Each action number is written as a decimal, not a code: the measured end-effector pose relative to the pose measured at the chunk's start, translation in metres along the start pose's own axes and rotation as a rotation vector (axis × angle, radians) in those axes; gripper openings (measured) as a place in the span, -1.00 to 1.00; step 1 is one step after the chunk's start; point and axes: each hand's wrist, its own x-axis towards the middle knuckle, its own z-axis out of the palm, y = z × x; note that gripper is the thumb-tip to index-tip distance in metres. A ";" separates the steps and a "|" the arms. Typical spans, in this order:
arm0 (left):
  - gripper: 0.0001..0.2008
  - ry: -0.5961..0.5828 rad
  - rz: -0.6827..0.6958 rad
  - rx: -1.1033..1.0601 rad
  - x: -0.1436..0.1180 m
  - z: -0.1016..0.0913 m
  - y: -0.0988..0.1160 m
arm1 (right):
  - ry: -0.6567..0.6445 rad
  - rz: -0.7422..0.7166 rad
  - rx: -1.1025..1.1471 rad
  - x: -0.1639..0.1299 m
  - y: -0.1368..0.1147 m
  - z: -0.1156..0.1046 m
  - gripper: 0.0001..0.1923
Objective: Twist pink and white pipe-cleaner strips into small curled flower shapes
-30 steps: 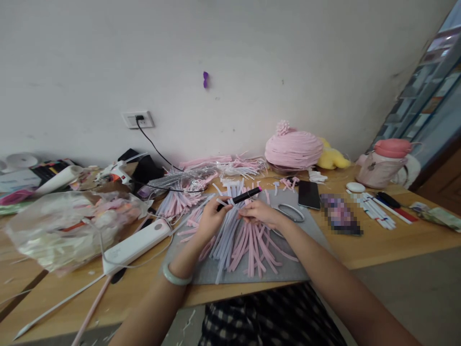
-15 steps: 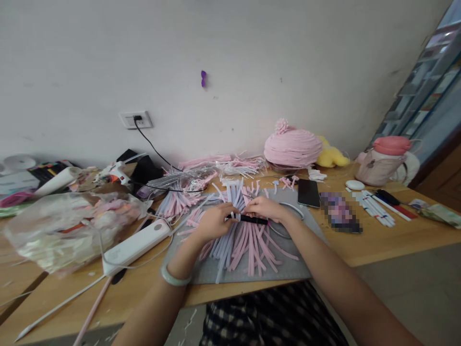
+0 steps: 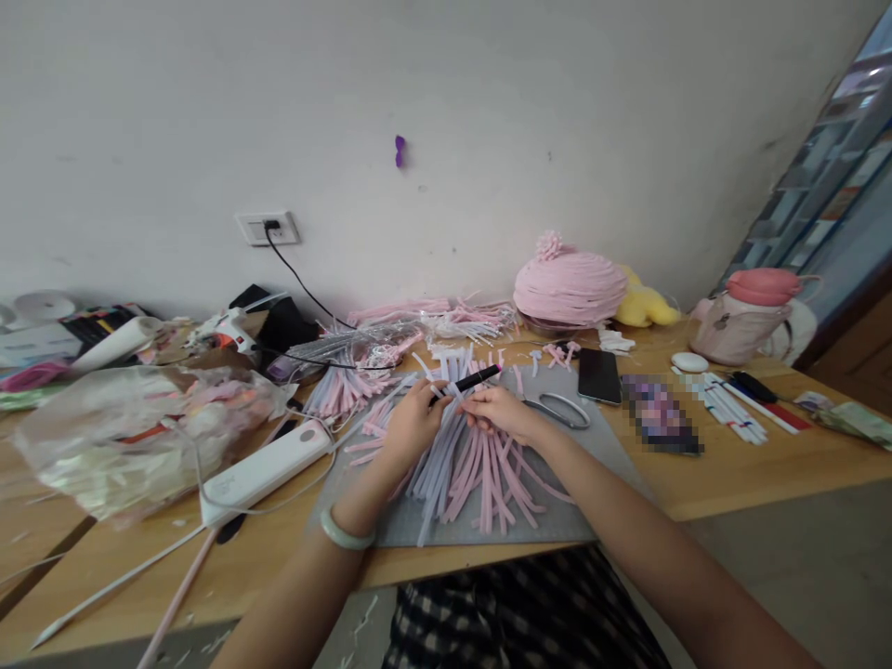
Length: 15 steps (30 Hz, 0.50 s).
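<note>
left hand [image 3: 413, 423] grips a black marker [image 3: 479, 377], pale strip [image 3: 456, 391] across it; right hand [image 3: 503, 411] curls beside (can't tell its hold).

Black marker [image 3: 478, 377]: pink-ended, held in the left hand [image 3: 414, 423], slanted, pink end pointing away and right. Pale strip [image 3: 455, 392]: across the marker's barrel, partly hidden. Lavender strips [image 3: 436, 474] and pink strips [image 3: 491, 478]: slender, loose, lying below, fanned toward the near edge of the grey mat [image 3: 394, 530]
</note>
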 end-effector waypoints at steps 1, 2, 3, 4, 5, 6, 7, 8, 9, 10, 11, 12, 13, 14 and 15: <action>-0.79 0.020 -0.009 -0.078 0.000 0.001 -0.001 | -0.025 0.018 0.040 0.001 0.000 -0.001 -0.81; -0.81 0.035 -0.019 -0.155 0.001 0.002 -0.003 | -0.054 0.036 0.076 0.002 0.001 -0.002 -0.79; -0.82 0.044 -0.030 -0.228 0.001 0.003 -0.003 | -0.088 0.052 0.105 0.003 0.001 -0.005 -0.78; -0.83 0.043 -0.036 -0.293 0.001 0.003 -0.004 | -0.123 0.068 0.118 0.005 0.002 -0.007 -0.77; -0.83 0.036 -0.034 -0.346 0.001 0.002 -0.003 | -0.154 0.082 0.114 0.006 0.002 -0.011 -0.77; -0.84 0.021 -0.018 -0.382 0.001 0.001 -0.002 | -0.178 0.091 0.096 0.007 0.002 -0.014 -0.78; -0.84 -0.005 0.013 -0.399 0.000 -0.001 -0.001 | -0.194 0.098 0.067 0.008 0.002 -0.018 -0.79; -0.84 -0.038 0.057 -0.398 0.000 -0.004 0.001 | -0.200 0.103 0.037 0.009 0.001 -0.022 -0.81; -0.85 -0.078 0.108 -0.377 -0.001 -0.007 0.003 | -0.195 0.103 0.007 0.009 0.001 -0.025 -0.83; -0.85 -0.126 0.163 -0.338 -0.002 -0.010 0.005 | -0.178 0.095 -0.021 0.009 0.001 -0.029 -0.86; -0.85 -0.174 0.215 -0.281 -0.003 -0.012 0.006 | -0.153 0.081 -0.045 0.010 0.001 -0.031 -0.89; -0.84 -0.219 0.260 -0.213 -0.003 -0.015 0.008 | -0.124 0.065 -0.074 0.010 0.000 -0.033 -0.91; -0.83 -0.252 0.294 -0.139 -0.004 -0.016 0.008 | -0.093 0.046 -0.102 0.010 0.001 -0.034 -0.92; -0.81 -0.274 0.317 -0.064 -0.004 -0.017 0.009 | -0.063 0.030 -0.122 0.010 0.001 -0.034 -0.91; -0.79 -0.287 0.325 0.010 -0.005 -0.017 0.009 | -0.031 0.008 -0.143 0.011 0.001 -0.033 -0.89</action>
